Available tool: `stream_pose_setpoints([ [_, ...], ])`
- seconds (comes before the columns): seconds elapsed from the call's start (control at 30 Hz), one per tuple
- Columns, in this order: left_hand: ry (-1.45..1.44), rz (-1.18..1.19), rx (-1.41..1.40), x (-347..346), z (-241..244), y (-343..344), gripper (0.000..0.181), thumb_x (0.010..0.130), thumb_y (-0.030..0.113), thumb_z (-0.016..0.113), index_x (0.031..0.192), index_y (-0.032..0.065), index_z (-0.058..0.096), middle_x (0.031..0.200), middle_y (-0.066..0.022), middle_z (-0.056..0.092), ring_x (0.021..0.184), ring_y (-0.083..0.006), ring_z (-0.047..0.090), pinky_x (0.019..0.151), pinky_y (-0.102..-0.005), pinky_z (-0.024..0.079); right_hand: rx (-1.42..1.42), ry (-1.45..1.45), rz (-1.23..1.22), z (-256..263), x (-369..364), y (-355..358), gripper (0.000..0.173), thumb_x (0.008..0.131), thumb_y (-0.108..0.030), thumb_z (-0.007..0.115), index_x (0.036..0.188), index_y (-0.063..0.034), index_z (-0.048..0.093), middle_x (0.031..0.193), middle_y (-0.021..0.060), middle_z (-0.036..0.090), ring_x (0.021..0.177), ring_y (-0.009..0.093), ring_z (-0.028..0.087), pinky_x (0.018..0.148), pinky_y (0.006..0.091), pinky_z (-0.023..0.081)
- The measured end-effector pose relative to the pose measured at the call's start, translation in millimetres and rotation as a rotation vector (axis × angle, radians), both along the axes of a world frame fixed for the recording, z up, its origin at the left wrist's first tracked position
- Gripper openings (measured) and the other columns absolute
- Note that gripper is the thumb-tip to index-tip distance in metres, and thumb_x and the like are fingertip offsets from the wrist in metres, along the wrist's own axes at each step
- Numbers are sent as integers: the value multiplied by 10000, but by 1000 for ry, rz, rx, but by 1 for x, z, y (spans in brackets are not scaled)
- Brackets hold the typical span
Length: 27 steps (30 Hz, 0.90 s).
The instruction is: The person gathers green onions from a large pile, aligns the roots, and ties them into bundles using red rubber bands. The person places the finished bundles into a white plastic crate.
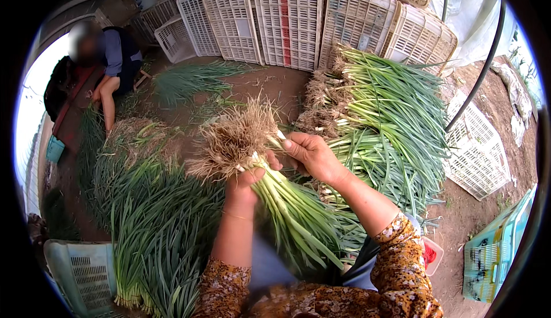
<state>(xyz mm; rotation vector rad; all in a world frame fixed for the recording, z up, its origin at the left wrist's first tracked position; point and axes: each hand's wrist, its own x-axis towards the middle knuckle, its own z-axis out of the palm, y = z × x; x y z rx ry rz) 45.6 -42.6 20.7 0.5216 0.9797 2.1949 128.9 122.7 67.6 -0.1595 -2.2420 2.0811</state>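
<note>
In my left hand (pixel 249 182) is a thick bundle of green onions (pixel 297 214), gripped just below its dry brown roots (pixel 241 141); the leaves hang down to the right over my lap. My right hand (pixel 312 156) pinches a pale stem (pixel 277 139) at the right side of the root mass, thumb against fingers. A large stack of green onions (pixel 391 98) lies to the right, its roots facing left. Another long heap of green onions (pixel 159 219) spreads over the ground at the left, its upper end showing loose brown roots.
White plastic crates (pixel 288 21) stand in a row behind; a white crate (pixel 475 148) lies at the right. Teal crates (pixel 82 275) (pixel 495 240) stand at both lower sides. Another person (pixel 118 55) bends over onions at the upper left. A small tub (pixel 432 255) holds red ties.
</note>
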Motion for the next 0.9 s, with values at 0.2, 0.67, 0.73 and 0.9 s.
stream_pose_setpoints([
  [0.2, 8, -53, 58, 1, 6, 2, 531, 615, 221, 678, 1074, -8, 540, 889, -101, 593, 826, -217, 583, 746, -320, 502, 671, 242, -232, 7, 8, -22, 303, 965, -232, 443, 1141, 2, 523, 807, 145, 612, 724, 222, 598, 683, 321, 470],
  [0.67, 129, 133, -46, 1, -7, 4, 506, 643, 59, 649, 1133, 20, 531, 1049, -47, 571, 976, -185, 539, 892, -313, 436, 1073, 93, -332, 30, 12, -50, 320, 862, -237, 528, 1151, -100, 550, 1041, 201, 582, 994, 371, 547, 842, 459, 426],
  [0.73, 103, 179, -39, 4, -3, 3, 453, 640, 26, 655, 1083, 22, 557, 998, -29, 573, 929, -159, 536, 859, -292, 443, 1351, 300, -471, 15, 5, -50, 342, 857, -265, 507, 1160, -111, 543, 1188, 190, 514, 1114, 402, 445, 927, 558, 343],
  [0.9, 42, 100, -11, 3, 15, 3, 328, 689, 64, 635, 999, -11, 560, 859, -116, 605, 797, -196, 593, 746, -304, 501, -121, 124, -124, -69, 6, -35, 717, 940, -515, 370, 1418, 0, 230, 1379, 193, 398, 1277, 231, 368, 1043, 331, 291],
])
